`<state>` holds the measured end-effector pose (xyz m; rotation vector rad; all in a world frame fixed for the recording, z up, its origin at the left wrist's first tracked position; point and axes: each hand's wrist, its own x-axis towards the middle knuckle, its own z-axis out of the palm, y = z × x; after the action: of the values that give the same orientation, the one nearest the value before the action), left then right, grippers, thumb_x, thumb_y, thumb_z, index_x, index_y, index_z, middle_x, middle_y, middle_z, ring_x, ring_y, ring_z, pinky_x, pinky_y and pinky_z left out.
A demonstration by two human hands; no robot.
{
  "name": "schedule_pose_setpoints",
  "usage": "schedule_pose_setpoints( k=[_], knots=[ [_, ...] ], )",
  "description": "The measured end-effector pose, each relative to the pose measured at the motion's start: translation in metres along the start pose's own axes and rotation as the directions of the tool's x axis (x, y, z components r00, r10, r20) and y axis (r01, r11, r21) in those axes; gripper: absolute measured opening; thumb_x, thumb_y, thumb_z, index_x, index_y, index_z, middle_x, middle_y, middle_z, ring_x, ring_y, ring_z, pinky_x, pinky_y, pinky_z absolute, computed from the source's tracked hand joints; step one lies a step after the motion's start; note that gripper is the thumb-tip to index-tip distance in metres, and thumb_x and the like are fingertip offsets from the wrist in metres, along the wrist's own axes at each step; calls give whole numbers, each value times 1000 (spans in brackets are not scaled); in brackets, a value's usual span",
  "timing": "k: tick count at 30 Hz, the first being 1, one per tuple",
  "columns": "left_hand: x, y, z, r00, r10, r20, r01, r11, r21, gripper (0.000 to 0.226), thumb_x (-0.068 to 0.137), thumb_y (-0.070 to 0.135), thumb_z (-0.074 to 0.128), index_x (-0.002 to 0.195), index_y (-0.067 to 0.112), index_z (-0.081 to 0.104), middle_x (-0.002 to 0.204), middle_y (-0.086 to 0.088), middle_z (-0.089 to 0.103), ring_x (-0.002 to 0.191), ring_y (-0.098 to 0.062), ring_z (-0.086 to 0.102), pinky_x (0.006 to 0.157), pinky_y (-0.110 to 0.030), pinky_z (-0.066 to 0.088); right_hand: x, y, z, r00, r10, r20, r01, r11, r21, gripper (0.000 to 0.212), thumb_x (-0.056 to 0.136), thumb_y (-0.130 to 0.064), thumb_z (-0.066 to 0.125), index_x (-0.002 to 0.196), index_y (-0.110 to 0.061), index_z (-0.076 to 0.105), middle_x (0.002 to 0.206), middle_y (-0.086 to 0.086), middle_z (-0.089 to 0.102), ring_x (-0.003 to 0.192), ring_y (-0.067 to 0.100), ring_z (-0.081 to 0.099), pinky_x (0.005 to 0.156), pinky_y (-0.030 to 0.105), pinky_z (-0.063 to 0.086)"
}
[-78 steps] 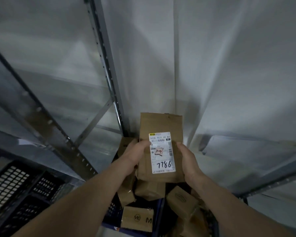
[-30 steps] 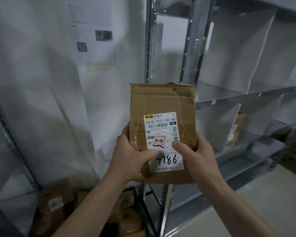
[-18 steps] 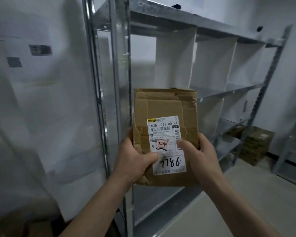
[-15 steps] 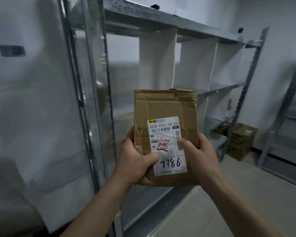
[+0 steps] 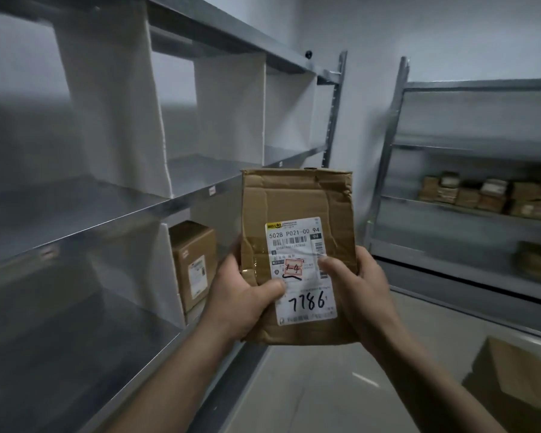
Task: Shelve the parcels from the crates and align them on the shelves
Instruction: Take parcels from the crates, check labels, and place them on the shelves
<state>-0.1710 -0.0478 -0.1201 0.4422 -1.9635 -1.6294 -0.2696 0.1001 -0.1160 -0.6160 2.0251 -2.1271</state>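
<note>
Both hands, left hand (image 5: 241, 295) and right hand (image 5: 356, 289), clamped on creased flat cardboard parcel (image 5: 297, 207), upright between them; shelf (image 5: 113, 210) left.

You stand in a parcel depot's storeroom. At your nine o'clock runs a grey metal rack (image 5: 181, 200) split by white dividers (image 5: 119, 107) into bays, one holding a labelled carton (image 5: 192, 260). At two o'clock a second rack (image 5: 469, 210) carries a row of brown parcels (image 5: 494, 195). Bare pale walls (image 5: 444, 39), a plain floor (image 5: 319, 385) and an open cardboard box (image 5: 519, 376) at four o'clock complete the place.
</note>
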Motion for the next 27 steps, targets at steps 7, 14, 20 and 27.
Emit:
schedule_pose_setpoints(
  k=[7,14,20,27],
  knots=[
    [122,-14,47,989,4,145,-1,1000,-20,47,67,19,81,107,29,60,96,6,77,86,-12,74,75,-36,62,109,18,-18,991,-45,-126,35,996,-80,21,89,-21,70,108,-20,62,98,-3,77,90,17,75,80,45,62],
    [215,-24,100,980,37,195,-38,999,-2,45,71,7,80,104,29,60,92,12,76,82,-4,73,69,-24,58,199,39,-49,977,-48,-210,24,993,-115,22,88,-24,73,108,-23,64,98,-5,77,92,16,74,85,49,60],
    [295,-35,159,982,51,184,-58,998,36,45,74,2,78,105,28,59,93,10,75,79,0,71,63,-16,56,294,66,-86,971,-52,-231,24,992,-121,21,85,-21,74,104,-21,65,92,-10,77,88,10,73,75,34,58],
    [405,-39,252,997,42,64,-47,997,67,62,55,23,76,115,26,61,103,8,74,87,-3,72,79,-29,59,438,90,-148,983,-64,-171,45,992,-115,23,85,-18,74,106,-21,66,96,-8,77,90,11,73,85,41,58]
  ],
)
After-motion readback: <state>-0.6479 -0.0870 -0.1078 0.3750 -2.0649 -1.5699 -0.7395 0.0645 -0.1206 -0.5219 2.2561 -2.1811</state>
